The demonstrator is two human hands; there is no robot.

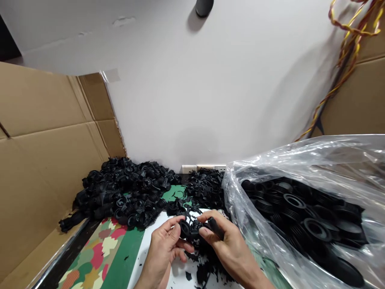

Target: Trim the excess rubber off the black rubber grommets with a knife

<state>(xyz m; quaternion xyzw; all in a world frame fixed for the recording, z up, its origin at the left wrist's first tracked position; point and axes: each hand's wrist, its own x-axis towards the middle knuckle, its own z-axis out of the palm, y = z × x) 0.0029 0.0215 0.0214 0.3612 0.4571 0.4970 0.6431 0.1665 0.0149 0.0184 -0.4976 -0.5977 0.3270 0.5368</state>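
Note:
My left hand (165,244) pinches a black ribbed rubber boot (184,229) between thumb and fingers, its round opening facing me. Close on its right, my right hand (230,245) is closed round a tool with a black rod-like handle (215,227); its working end is hidden among dark rubber, so I cannot tell its kind. Both hands are above a white sheet (180,277) strewn with black rubber scraps (204,273).
A heap of black ribbed rubber boots (126,188) lies at the left, beside a cardboard wall (54,160). Shredded rubber trimmings (207,186) are piled at the back. An open clear plastic bag (240,176) on the right holds several boots. Twisted yellow-red wires (345,80) hang at upper right.

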